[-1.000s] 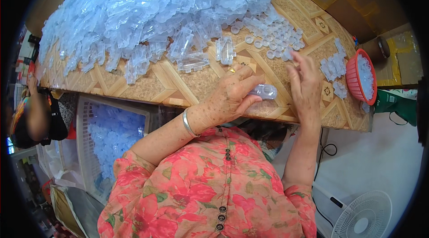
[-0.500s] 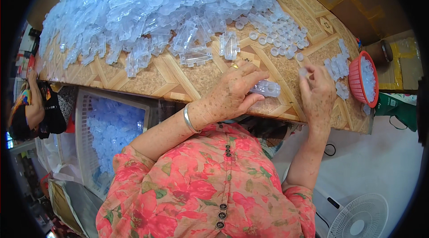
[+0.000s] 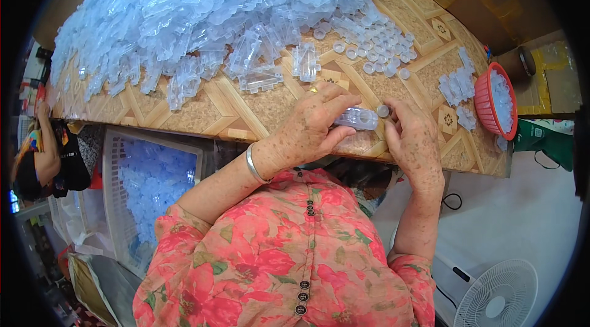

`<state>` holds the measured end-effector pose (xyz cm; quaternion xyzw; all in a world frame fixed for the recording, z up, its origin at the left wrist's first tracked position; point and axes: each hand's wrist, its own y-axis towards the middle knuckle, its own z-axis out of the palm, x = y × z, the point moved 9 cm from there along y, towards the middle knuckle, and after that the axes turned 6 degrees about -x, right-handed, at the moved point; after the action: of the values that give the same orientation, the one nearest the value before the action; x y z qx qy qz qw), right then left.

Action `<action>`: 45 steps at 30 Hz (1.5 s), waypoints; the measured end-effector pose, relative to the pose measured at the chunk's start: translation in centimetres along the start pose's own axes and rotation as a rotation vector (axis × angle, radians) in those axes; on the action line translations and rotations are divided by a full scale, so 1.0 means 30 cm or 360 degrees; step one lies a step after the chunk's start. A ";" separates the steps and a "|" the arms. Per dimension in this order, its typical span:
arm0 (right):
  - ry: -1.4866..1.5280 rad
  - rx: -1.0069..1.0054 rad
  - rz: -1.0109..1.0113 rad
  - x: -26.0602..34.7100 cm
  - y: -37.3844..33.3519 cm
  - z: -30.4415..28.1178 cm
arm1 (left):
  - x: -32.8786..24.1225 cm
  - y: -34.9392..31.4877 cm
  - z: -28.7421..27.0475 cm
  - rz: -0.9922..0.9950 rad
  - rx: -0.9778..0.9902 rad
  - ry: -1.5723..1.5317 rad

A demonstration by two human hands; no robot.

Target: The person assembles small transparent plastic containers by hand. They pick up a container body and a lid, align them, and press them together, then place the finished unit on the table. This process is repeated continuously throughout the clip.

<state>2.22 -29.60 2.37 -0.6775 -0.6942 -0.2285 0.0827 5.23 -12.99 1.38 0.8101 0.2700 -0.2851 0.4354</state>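
My left hand point(image 3: 314, 125) grips a clear oblong plastic case point(image 3: 357, 118) just above the near edge of the patterned table point(image 3: 233, 112). My right hand point(image 3: 413, 136) pinches a small clear round cap point(image 3: 383, 110) at the right end of that case. A silver bangle point(image 3: 254, 163) sits on my left wrist. Behind my hands lie loose round caps point(image 3: 375, 44) and a huge heap of clear plastic cases point(image 3: 203, 13) covering the far table.
A red basket point(image 3: 495, 101) of clear parts stands at the table's right end, with a small stack of cases point(image 3: 456, 87) beside it. A white crate point(image 3: 150, 179) of parts sits under the table at left. A white fan point(image 3: 498, 296) is at lower right. Another person's arm point(image 3: 46, 149) shows at far left.
My right hand left the loose caps at the back, came down and toward me with a cap, and now meets the case in my left hand.
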 end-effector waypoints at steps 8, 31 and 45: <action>0.0200 -0.0065 0.0275 -0.032 0.001 0.000 | -0.001 -0.002 0.001 0.0021 0.0006 0.0021; 0.0278 -0.0198 -0.0348 0.176 -0.005 -0.028 | 0.013 -0.001 0.005 -0.0011 0.0009 -0.0034; 0.0528 -0.0200 0.0166 0.058 -0.036 0.032 | 0.032 -0.017 0.017 0.0070 -0.0134 -0.0006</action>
<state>1.24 -27.59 2.05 -0.6694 -0.6194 -0.3754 0.1653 5.42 -13.01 0.20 0.7962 0.2632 -0.2653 0.4758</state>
